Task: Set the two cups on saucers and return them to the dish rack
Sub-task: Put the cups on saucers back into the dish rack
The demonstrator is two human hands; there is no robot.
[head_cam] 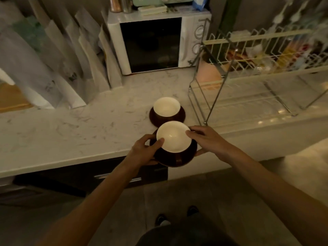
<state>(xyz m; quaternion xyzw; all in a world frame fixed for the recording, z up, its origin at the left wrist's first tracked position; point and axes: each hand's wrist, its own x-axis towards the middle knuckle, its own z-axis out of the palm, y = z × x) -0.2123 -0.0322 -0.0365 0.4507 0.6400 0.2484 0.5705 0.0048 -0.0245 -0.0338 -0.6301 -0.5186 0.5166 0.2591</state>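
Two brown cups with cream insides each sit on a dark brown saucer. The far cup [166,107] rests on its saucer [181,116] on the marble counter. The near cup [174,136] stands on a saucer [179,159] held over the counter's front edge. My left hand [143,151] grips the saucer's left side, thumb on the cup's rim. My right hand [207,139] holds the right side, fingers touching the rim. The wire dish rack [248,82] stands to the right.
A white microwave [156,43] stands at the back of the counter [71,132]. Papers and bags lean at the left. The rack's upper tier holds blurred packets. Below the counter are a dark drawer front and the floor with my shoes.
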